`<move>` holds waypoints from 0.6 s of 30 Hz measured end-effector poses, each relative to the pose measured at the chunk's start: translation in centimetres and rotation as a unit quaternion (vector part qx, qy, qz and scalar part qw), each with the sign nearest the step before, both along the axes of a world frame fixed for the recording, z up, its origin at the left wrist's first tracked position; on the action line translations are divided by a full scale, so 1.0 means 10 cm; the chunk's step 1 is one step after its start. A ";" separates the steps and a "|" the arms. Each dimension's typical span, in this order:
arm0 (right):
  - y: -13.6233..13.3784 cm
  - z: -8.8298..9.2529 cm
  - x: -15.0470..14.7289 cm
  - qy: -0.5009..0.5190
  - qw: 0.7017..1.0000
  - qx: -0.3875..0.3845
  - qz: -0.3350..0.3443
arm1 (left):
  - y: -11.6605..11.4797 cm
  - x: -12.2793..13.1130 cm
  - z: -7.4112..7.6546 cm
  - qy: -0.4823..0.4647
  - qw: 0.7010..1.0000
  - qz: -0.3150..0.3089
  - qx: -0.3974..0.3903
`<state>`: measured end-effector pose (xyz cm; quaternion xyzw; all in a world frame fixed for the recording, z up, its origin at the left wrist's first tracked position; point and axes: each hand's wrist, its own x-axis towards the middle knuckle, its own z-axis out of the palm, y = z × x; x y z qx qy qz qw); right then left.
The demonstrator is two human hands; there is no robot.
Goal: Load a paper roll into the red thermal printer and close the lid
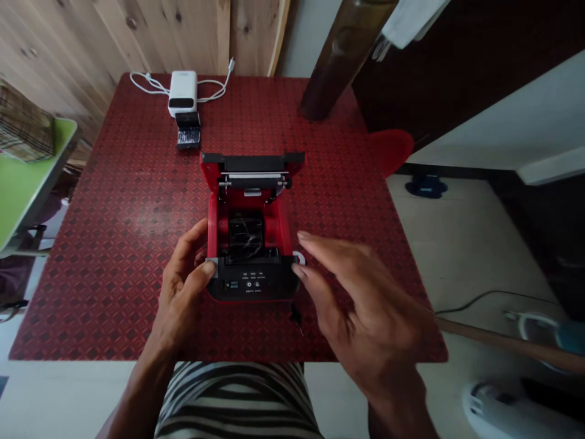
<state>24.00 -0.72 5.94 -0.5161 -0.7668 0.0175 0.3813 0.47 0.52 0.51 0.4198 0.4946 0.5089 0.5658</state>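
A red and black printer stands on the red patterned table with its lid swung open toward the far side, showing a dark empty bay. My left hand grips the printer's near left corner, thumb on the black front panel. My right hand hovers just right of the printer with fingers stretched out and slightly blurred, fingertips close to a grey button at the near right corner. It holds nothing.
A white power bank with a white cable and a small black device lie at the table's far side. A dark post rises at the far right corner. A green table stands left. Cables cross the floor right.
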 end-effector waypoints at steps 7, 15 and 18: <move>0.79 0.10 -0.37 -0.208 0.960 -0.138 0.129 | -0.03 -0.06 -0.16 0.049 0.995 -0.029 0.077; 1.00 0.12 -0.62 -0.313 0.922 -0.199 0.112 | -0.06 -0.05 -0.13 0.123 0.985 -0.056 0.111; 1.03 0.12 -0.65 -0.336 0.915 -0.198 0.105 | -0.05 -0.05 -0.12 0.115 0.987 -0.057 0.098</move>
